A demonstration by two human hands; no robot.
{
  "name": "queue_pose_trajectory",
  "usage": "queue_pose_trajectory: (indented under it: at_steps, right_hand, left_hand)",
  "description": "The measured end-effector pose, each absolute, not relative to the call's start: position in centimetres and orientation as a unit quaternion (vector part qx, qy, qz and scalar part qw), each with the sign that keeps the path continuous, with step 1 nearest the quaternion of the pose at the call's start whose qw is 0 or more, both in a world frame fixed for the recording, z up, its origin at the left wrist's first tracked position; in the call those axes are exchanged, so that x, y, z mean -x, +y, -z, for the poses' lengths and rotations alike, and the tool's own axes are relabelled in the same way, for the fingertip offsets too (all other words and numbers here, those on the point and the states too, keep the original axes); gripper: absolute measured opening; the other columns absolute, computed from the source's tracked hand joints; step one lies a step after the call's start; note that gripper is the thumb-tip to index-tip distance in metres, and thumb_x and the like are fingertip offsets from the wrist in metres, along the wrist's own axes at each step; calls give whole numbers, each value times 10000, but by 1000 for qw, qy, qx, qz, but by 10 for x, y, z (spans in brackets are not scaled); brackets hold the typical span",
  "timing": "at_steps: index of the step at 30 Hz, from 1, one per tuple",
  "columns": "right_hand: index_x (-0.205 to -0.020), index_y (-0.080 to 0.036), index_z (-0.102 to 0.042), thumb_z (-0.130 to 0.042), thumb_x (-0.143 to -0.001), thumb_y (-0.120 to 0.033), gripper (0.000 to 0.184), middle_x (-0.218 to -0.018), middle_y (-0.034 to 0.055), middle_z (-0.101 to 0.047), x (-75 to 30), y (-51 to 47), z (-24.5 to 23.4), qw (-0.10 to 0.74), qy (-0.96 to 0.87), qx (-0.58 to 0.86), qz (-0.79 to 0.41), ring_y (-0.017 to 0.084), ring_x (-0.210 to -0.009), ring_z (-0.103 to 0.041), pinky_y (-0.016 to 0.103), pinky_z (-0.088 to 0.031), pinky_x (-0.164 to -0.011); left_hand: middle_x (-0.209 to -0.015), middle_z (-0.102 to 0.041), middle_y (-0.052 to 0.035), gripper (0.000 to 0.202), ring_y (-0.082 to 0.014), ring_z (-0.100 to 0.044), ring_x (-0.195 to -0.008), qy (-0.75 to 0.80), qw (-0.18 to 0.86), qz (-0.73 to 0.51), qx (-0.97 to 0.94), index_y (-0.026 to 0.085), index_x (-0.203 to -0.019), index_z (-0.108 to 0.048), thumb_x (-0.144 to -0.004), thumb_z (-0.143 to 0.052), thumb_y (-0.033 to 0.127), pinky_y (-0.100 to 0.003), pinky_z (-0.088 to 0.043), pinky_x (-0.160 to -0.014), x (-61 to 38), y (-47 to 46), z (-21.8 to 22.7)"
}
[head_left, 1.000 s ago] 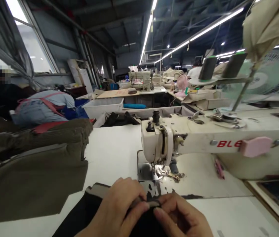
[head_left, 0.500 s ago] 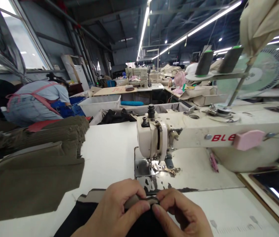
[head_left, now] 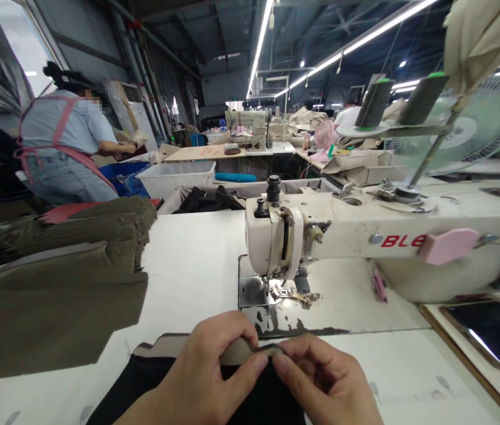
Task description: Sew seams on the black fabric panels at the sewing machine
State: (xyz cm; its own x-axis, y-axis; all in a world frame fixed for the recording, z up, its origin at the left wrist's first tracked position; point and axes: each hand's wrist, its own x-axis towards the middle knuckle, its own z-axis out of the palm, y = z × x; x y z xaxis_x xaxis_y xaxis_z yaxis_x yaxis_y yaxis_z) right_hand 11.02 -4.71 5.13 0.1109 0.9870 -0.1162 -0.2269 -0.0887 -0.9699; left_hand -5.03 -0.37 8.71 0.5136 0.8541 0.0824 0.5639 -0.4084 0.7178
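Observation:
My left hand [head_left: 208, 369] and my right hand [head_left: 320, 381] meet at the near edge of the white sewing table [head_left: 196, 265]. Both pinch the folded edge of a fabric piece [head_left: 250, 354], which is black with a grey-tan band along its top. The thumbs and forefingers almost touch over the fold. Just beyond my hands stands the cream sewing machine [head_left: 365, 236], its presser foot [head_left: 287, 292] over the scuffed metal needle plate. The cloth lies short of the foot.
A stack of olive-brown fabric pieces [head_left: 55, 283] fills the table's left side. A person in a pink apron [head_left: 64, 147] stands at the far left by white bins [head_left: 179, 177]. Thread cones [head_left: 373, 106] and a green fan [head_left: 475, 130] rise at the right.
The person at the far left has straightened up from bending over. My hands keep pinching the fabric edge, shifted slightly along the fold; the camera has tilted a little.

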Motion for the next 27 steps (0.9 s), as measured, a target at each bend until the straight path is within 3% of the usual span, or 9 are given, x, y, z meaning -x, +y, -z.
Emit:
queue_pose_trajectory:
  at_steps: [5, 8, 10, 12, 15, 17, 21, 27]
  right_hand:
    - [-689, -170, -682, -731, -685, -440, 274, -609, 33, -668, -112, -40, -43, 530, -419, 508, -534, 142, -547, -599, 197, -462, -493]
    - [-864, -186, -681, -602, -812, -436, 267, -740, 56, -692, -119, -39, -32, 505, -468, 510, -515, 191, -685, -649, 249, -524, -598]
    - [-1083, -217, -616, -493, -891, -376, 277, -900, 76, -685, -128, -38, -24, 500, -543, 507, -445, 205, -822, -648, 290, -536, -709]
    - [-1200, -237, -546, -422, -931, -290, 301, -1047, 101, -633, -140, -34, -18, 489, -658, 491, -294, 204, -943, -611, 311, -516, -800]
    - [-1150, -181, -591, -387, -948, -179, 287, -1074, 123, -613, -158, -16, -13, 418, -818, 392, -55, 201, -972, -576, 306, -500, -823]
    - [-1103, -132, -610, -346, -963, -153, 300, -1021, 113, -654, -166, 0, -14, 350, -877, 329, 5, 197, -918, -588, 314, -508, -807]
    - [-986, -109, -642, -247, -988, -202, 406, -904, 87, -697, -169, 28, -17, 275, -905, 324, 0, 194, -812, -611, 325, -529, -731]
    - [-1002, -120, -640, -202, -993, -223, 449, -946, 79, -706, -166, 38, -14, 285, -893, 349, 0, 208, -826, -620, 349, -512, -722]
  left_hand:
    - [-688, -530, 36, 141, -112, -478, -640, 454, 342, -222, -792, 186, -761, -565, -819, -548, 314, -200, -352, -583, 50, 3, -83]
    - [-634, -466, 51, 151, -94, -411, -584, 461, 394, -213, -766, 179, -735, -566, -812, -562, 309, -192, -304, -522, 48, 13, -81]
    - [-599, -430, 58, 144, -83, -375, -553, 455, 438, -215, -745, 165, -717, -567, -798, -575, 283, -187, -284, -501, 45, 25, -79]
    - [-582, -439, 55, 140, -80, -381, -544, 439, 467, -212, -738, 147, -699, -573, -783, -579, 258, -183, -294, -501, 40, 39, -75]
    - [-606, -534, 36, 129, -100, -485, -605, 431, 425, -179, -776, 139, -672, -600, -758, -582, 233, -183, -364, -571, 31, 63, -62]
    - [-641, -593, 24, 110, -128, -548, -668, 445, 369, -155, -801, 153, -667, -621, -741, -587, 228, -200, -393, -636, 24, 77, -52]
    - [-687, -650, -14, 82, -208, -602, -737, 497, 301, -139, -802, 185, -653, -649, -694, -603, 238, -272, -407, -679, 14, 97, -33]
    - [-830, -698, -20, 166, -231, -636, -843, 505, 286, -128, -804, 214, -825, -691, -710, -592, 280, -268, -450, -722, 9, 111, -25]
